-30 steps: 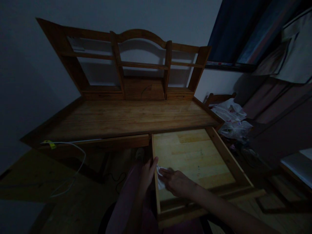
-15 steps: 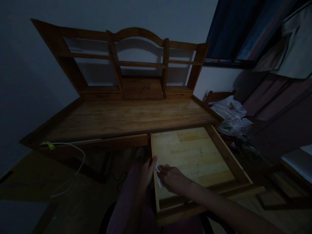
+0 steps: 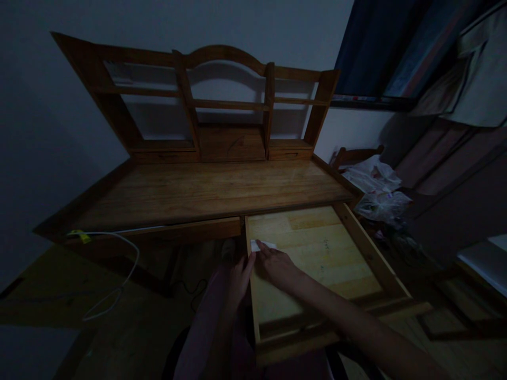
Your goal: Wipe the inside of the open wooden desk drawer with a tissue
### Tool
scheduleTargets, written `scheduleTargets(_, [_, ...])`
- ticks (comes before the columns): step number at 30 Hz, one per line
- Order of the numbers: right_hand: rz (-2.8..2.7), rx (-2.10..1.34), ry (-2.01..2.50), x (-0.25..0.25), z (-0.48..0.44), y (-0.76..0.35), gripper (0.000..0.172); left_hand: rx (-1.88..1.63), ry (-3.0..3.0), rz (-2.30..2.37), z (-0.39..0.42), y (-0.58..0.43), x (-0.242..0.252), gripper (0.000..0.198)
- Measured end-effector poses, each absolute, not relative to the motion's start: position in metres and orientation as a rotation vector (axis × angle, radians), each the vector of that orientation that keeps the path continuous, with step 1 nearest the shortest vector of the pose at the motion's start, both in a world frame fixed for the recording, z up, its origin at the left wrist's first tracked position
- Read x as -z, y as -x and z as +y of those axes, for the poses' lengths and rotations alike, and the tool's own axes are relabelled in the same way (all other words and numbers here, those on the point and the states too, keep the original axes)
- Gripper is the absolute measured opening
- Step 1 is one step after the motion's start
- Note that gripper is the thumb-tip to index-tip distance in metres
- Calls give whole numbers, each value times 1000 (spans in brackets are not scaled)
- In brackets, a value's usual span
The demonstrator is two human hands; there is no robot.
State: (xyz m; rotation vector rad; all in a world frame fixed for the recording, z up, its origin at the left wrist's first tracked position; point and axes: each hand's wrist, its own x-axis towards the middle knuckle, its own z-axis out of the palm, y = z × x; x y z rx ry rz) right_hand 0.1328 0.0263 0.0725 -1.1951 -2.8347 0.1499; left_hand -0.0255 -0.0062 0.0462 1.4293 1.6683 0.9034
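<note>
A pale, rectangular wooden drawer [image 3: 309,237] looks smooth, the small white sheet [image 3: 271,244] matt, the long brown wooden worktop [image 3: 222,187] grained.

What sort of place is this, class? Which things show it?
Probably a room in a home, perhaps a bedroom or study: a wooden desk with shelves, light cloth hanging at right, and plastic bags beside the desk.

At five o'clock the right hand [image 3: 279,265] covers part of a white cloth or tissue [image 3: 271,244], too dim to tell which; the right forearm [image 3: 352,324] is cut by the bottom edge toward four. Marks [image 3: 326,245] on the drawer floor [image 3: 304,229] are too small to read. What the plastic bags [image 3: 372,175] at three hold is unclear, and the right edge crops the pale garment [image 3: 477,87] at two.
</note>
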Motion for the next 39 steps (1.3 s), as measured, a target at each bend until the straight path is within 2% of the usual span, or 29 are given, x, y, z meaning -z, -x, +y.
scheduleTargets(5, [-2809,-412,1084,-53,41,-136,56,-912,-1434,1665,-7,24,-48,38])
scheduleTargets(13, [-2831,-485,1038,-54,30,-140,56,-928,-1446,1658,-4,26,-39,36])
scheduleTargets(21, [-2896,-514,1058,-71,13,-141,30,-929,-1553,1625,-4,32,-27,35])
scheduleTargets(28, [-2997,-454,954,-78,0,-149,26,-914,-1562,1638,-7,35,-29,38])
scheduleTargets(35, [-3089,-275,818,-71,-23,-155,30,-958,-1410,1644,-4,27,-31,39])
scheduleTargets(39, [-3058,-315,858,-68,-19,-167,47,-953,-1378,1625,-5,29,-28,42])
